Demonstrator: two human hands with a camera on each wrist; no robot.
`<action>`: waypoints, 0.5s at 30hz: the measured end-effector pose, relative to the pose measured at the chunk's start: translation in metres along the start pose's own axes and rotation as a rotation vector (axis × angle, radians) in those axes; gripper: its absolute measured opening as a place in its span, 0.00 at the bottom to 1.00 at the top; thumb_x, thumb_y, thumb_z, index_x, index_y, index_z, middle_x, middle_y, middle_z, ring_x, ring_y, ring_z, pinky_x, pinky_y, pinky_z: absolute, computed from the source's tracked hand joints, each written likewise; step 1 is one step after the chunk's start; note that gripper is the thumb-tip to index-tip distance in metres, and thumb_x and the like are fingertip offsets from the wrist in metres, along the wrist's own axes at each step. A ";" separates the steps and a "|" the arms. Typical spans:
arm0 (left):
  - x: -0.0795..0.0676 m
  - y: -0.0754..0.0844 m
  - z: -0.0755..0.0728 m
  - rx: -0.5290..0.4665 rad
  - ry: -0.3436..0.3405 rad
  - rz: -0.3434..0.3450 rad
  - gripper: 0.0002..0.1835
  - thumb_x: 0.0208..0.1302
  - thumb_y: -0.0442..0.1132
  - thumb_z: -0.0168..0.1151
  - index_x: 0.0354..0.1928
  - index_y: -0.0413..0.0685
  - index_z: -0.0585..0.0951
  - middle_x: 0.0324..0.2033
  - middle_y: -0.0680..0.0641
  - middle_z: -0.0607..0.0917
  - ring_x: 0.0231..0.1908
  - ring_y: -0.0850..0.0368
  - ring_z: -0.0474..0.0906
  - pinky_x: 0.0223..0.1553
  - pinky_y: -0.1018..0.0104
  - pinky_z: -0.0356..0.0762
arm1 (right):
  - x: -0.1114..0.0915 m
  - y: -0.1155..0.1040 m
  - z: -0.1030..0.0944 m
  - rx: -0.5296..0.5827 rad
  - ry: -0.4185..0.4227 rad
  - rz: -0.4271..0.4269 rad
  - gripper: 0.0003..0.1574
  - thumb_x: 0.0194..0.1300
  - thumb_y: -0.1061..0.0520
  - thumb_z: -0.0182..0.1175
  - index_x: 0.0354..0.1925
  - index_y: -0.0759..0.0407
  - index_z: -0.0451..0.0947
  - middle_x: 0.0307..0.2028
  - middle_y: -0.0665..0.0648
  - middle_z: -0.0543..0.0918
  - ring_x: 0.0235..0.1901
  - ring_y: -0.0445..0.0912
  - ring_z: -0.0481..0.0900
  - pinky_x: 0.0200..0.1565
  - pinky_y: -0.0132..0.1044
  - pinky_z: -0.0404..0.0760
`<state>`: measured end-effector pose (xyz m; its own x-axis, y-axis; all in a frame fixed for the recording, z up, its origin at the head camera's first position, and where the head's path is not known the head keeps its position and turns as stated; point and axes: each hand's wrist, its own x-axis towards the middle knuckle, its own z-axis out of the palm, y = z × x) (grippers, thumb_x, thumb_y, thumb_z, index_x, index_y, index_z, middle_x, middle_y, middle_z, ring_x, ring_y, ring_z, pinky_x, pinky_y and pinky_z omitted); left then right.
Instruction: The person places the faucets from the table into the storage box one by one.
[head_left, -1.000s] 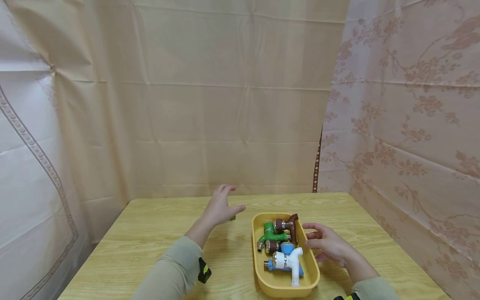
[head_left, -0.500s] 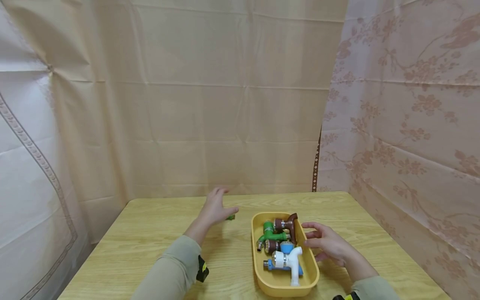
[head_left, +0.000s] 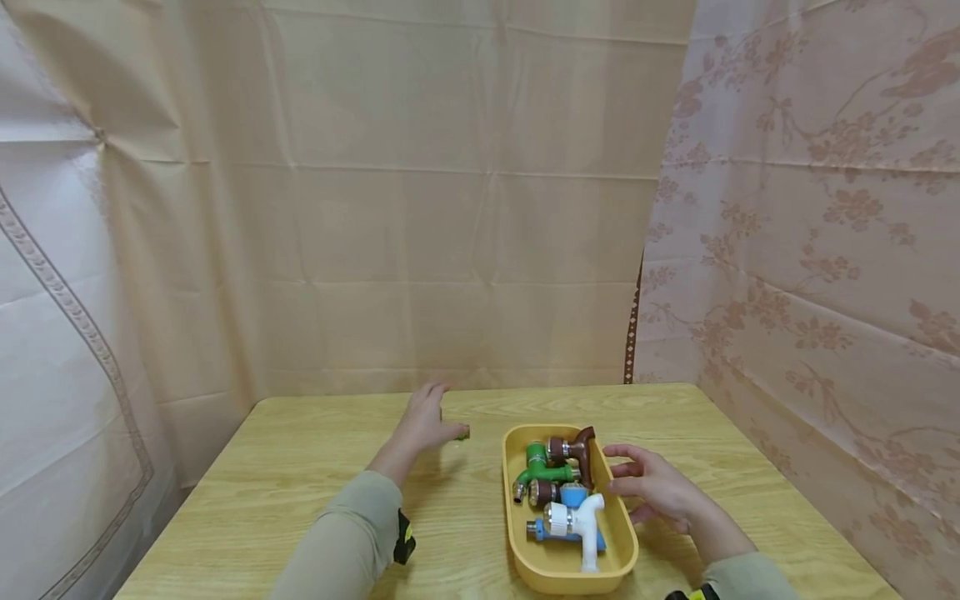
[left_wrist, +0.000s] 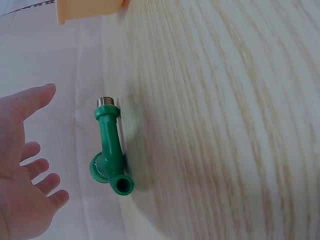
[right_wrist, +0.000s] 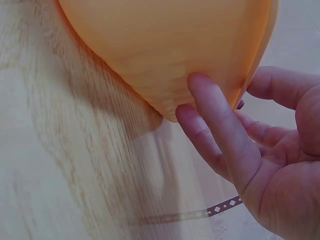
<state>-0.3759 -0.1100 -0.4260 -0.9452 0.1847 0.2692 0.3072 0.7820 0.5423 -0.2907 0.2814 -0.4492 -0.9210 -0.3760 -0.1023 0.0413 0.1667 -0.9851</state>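
A green tap [left_wrist: 111, 142] with a metal threaded end lies on the wooden table in the left wrist view. My left hand [head_left: 422, 423] is over it, thumb and fingers spread, with a gap to the tap in the left wrist view. From the head camera that hand hides most of the tap; only its end [head_left: 465, 432] shows. My right hand [right_wrist: 280, 145] rests its fingertips on the outer wall of a yellow plastic bin [head_left: 628, 554], fingers loosely bent. Inside the bin lie a brown tap [head_left: 582, 454], another green tap [head_left: 551, 472], a white tap [head_left: 588, 529] and a blue one [head_left: 558, 534].
Among the taps in the bin are also a brown knob [head_left: 543, 492] and a light blue knob [head_left: 574, 495]. The wooden table [head_left: 315, 467] backs onto a beige curtain [head_left: 420, 208], and a flowered curtain [head_left: 817, 250] hangs at the right.
My left hand has moved slightly left and lower over the green tap, its thumb now covering more of the tap in the head view. The right hand and the bin have stayed put.
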 end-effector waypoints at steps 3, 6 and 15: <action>-0.001 -0.003 0.001 0.003 -0.020 -0.010 0.48 0.58 0.50 0.77 0.75 0.41 0.63 0.74 0.37 0.62 0.73 0.36 0.56 0.69 0.40 0.60 | 0.000 0.000 0.000 -0.007 0.009 0.005 0.43 0.70 0.64 0.62 0.75 0.69 0.52 0.59 0.73 0.73 0.44 0.56 0.84 0.29 0.48 0.85; -0.001 -0.005 0.001 0.007 -0.045 -0.020 0.49 0.59 0.49 0.77 0.77 0.41 0.62 0.74 0.36 0.61 0.73 0.35 0.55 0.69 0.39 0.59 | 0.000 -0.001 0.000 -0.010 0.018 0.015 0.44 0.69 0.64 0.63 0.74 0.69 0.53 0.59 0.73 0.74 0.45 0.56 0.84 0.29 0.47 0.85; -0.006 -0.013 0.006 0.040 -0.132 -0.088 0.47 0.59 0.46 0.77 0.75 0.36 0.63 0.76 0.34 0.58 0.73 0.32 0.53 0.69 0.37 0.59 | 0.000 0.000 0.001 0.001 0.007 0.008 0.43 0.69 0.64 0.62 0.74 0.69 0.52 0.59 0.74 0.74 0.44 0.56 0.84 0.28 0.47 0.85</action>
<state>-0.3753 -0.1178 -0.4392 -0.9754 0.1892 0.1134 0.2205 0.8214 0.5260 -0.2906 0.2806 -0.4494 -0.9234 -0.3680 -0.1092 0.0493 0.1685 -0.9845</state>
